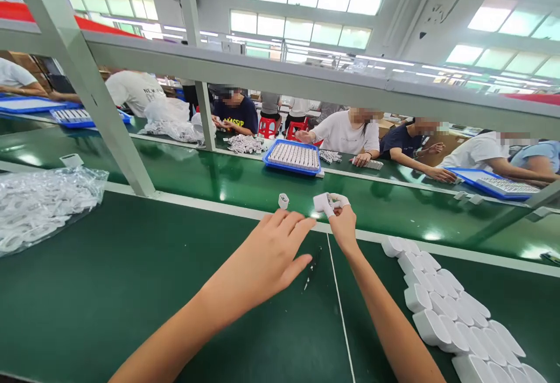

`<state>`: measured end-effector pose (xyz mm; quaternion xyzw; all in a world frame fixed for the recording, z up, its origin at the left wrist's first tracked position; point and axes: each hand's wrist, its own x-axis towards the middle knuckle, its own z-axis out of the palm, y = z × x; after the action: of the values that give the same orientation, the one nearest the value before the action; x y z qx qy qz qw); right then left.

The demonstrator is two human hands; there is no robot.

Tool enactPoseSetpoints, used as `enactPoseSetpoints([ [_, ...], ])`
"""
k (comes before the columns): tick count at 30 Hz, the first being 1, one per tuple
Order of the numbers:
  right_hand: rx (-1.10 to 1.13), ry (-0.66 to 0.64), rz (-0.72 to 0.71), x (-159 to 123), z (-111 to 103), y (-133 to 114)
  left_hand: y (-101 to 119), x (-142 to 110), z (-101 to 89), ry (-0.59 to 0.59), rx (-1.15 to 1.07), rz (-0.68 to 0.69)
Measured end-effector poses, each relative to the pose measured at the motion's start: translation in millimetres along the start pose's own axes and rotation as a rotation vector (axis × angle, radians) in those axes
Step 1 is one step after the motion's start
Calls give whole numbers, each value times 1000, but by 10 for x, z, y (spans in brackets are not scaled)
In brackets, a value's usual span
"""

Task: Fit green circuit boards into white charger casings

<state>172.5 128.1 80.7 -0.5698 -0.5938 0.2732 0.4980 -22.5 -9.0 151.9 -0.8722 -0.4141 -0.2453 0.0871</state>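
Observation:
My left hand (280,249) reaches over the far edge of the green table, its fingers spread and nothing in its grasp. Just beyond its fingertips a small white plastic part with a dark opening (283,200) rests on the green belt. Over the near side of the belt, my right hand (344,220) grips a white plastic housing (322,203) between thumb and fingers. White covers sleeve some of the right fingertips. A dark, thin tool (313,267) lies on the table between my forearms, with small white bits beside it.
Rows of white rounded housings (441,295) stand at right. A clear bag of white parts (44,205) lies at left. Across the belt (210,176), several people work beside blue trays (292,157). A metal frame post (109,103) and crossbar (271,77) cross the view.

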Motion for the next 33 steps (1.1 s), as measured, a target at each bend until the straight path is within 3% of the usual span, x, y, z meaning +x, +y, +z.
enactPoseSetpoints([
  [3, -354, 82, 92, 400, 47, 368, -26, -114, -51, -445, -24, -178],
  [5, -550, 61, 119, 502, 93, 525, -32, -146, -107, -571, -52, -250],
  [8, -790, -29, 107, 494, 128, 598, -26, -143, -223, -546, -81, -266],
  [11, -973, -117, 63, 449, 11, 518, -41, -164, -323, -559, -96, -292],
  [14, -1148, -146, 97, 408, -326, 396, -92, -228, -362, -580, -85, -329],
  [19, -1394, -124, 288, 213, -1028, 365, -161, -305, -342, -524, -73, -337],
  [22, -1438, -148, 303, 63, -1233, 394, -161, -277, -295, -512, -119, -317],
  [24, -1440, -143, 211, -28, -1239, 360, -151, -211, -231, -548, -183, -303],
  [26, -1413, -129, 10, -132, -1150, 262, -141, -112, -133, -525, -202, -291],
  [29, -1288, -133, -435, -374, -903, 20, -122, 42, 56, -305, -130, -215],
  [33, -931, -172, -1066, -793, -630, -364, -92, 99, 269, 67, -324, 115],
])
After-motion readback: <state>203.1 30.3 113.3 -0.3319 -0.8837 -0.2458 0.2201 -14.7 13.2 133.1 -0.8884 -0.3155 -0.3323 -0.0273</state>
